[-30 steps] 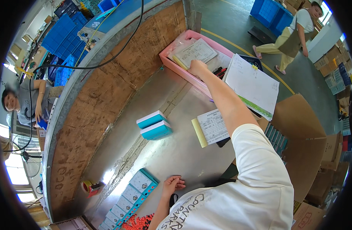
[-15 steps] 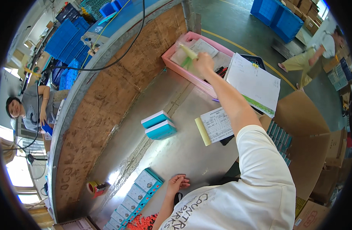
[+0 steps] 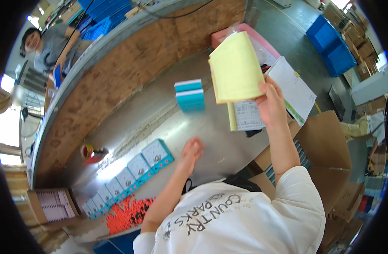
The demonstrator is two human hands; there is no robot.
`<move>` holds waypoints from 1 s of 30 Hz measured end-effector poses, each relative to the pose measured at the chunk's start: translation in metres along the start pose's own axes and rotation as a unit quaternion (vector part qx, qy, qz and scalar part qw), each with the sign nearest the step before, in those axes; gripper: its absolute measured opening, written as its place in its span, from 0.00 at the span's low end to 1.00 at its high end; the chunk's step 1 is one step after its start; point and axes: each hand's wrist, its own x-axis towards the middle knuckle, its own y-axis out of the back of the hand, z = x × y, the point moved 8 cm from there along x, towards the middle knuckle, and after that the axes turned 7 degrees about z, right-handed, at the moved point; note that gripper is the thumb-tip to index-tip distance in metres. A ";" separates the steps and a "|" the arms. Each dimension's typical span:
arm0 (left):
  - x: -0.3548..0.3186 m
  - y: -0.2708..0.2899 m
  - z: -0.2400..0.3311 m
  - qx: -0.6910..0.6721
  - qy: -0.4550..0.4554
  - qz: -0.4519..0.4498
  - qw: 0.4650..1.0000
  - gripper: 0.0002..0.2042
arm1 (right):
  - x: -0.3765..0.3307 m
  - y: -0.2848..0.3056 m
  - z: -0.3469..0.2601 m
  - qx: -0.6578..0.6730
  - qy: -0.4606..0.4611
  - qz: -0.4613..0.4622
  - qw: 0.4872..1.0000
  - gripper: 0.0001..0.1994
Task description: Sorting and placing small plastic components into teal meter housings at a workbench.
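My right hand (image 3: pixel 271 100) grips a yellow paper pad (image 3: pixel 238 67) by its lower right corner, fingers closed on it. The pad is raised above the metal table and partly covers a form pad (image 3: pixel 249 116) with a yellow edge. My left hand (image 3: pixel 193 150) hovers over the table, empty, its fingers loosely curved and slightly apart, a little blurred. Near it runs a row of teal boxes with pale grey tops (image 3: pixel 139 166). Two teal-and-white blocks (image 3: pixel 190 100) stand farther off, touching neither hand.
A pink tray (image 3: pixel 268 40) and a stack of white papers (image 3: pixel 292 89) lie at the far right. An open carton (image 3: pixel 327 146) holds teal items. Small red parts (image 3: pixel 125 215), a tape roll (image 3: pixel 87 151) and a wooden barrier (image 3: pixel 130 80) are leftward. Another person (image 3: pixel 54 46) is beyond it.
My right hand has come back from the pink tray, bringing the yellow pad nearer over the table. My left hand has lifted away from my body. The view has turned.
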 end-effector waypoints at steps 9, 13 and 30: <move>-0.039 0.030 0.024 -0.150 -0.042 0.058 0.986 0.20 | -0.087 0.029 0.129 -0.030 -0.287 -0.035 0.957 0.12; -0.054 0.080 -0.014 0.193 -0.079 0.161 0.965 0.24 | -0.091 0.084 0.162 -0.660 0.081 -0.039 0.746 0.15; -0.094 0.079 -0.014 0.423 -0.262 0.169 0.851 0.13 | -0.115 0.044 0.225 -0.454 0.053 -0.005 0.889 0.07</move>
